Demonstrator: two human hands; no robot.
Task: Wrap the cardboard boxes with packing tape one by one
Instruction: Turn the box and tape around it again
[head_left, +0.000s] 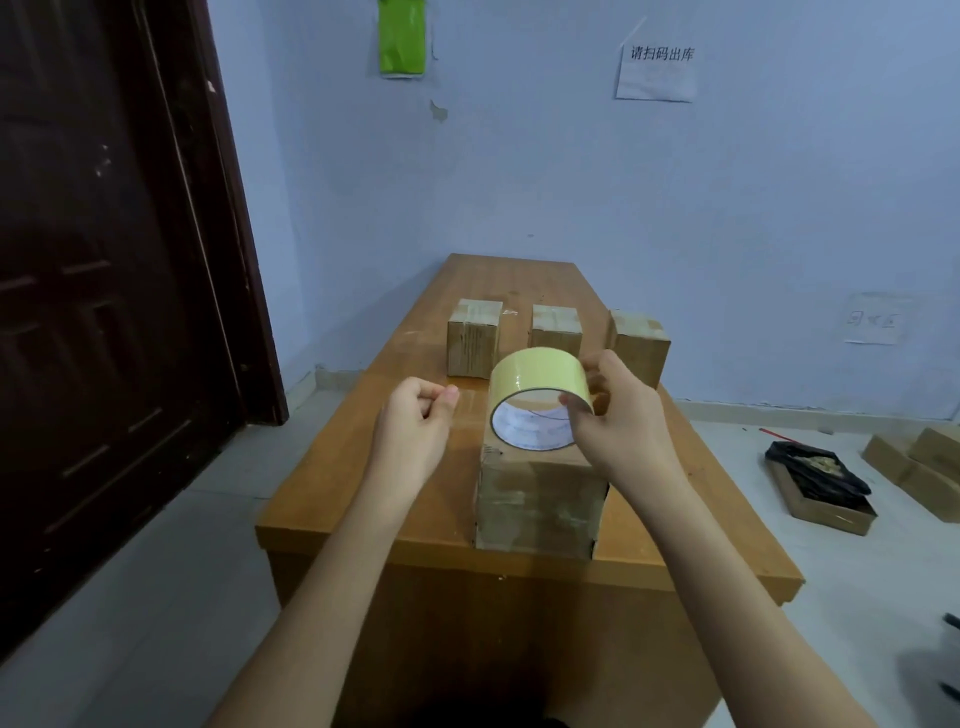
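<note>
Packing tape (537, 382) is held up at the centre of the frame, just above the near cardboard box (540, 499), which sits at the front edge of the worktop (363, 499) where both arms reach it easily. The right hand (613, 415) grips the roll, thumb at the lower rim and fingers curled over its far side, so the core faces the camera and the roll is steadied for unwinding. The left hand (415, 415), to the left of the roll, has thumb and forefinger pinched together; it seems to be drawing a clear strip off the roll, though the tape itself is too faint to confirm. Three more boxes (475, 338) stand in a row higher in the frame, kept apart, likely to be handled one at a time.
</note>
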